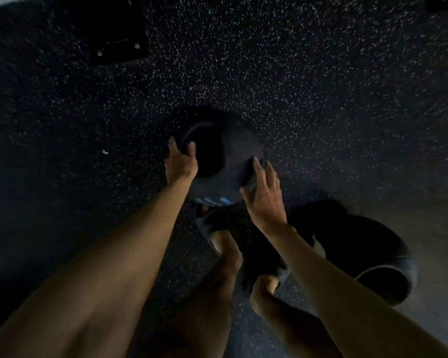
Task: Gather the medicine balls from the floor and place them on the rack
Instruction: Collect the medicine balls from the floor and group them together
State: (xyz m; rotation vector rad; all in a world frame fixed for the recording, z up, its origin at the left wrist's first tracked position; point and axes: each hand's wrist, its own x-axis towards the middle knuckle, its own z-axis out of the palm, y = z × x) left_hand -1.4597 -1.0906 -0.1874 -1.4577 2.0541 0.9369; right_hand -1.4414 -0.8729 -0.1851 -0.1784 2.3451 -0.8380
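Observation:
A dark grey and black medicine ball (225, 156) lies on the speckled floor just ahead of my feet. My left hand (180, 161) is pressed against its left side, fingers curled over the black panel. My right hand (265, 195) lies flat on its right side with the fingers spread. Both hands clasp the ball between them. A second medicine ball (360, 251), also dark with a pale seam, rests on the floor at the lower right, beside my right forearm. The scene is dim and no rack is in view.
Black rubber flooring with white flecks (295, 73) fills the view. A black flat plate with bolts (114, 32) sits at the upper left. My sandalled feet (217, 228) stand right behind the first ball.

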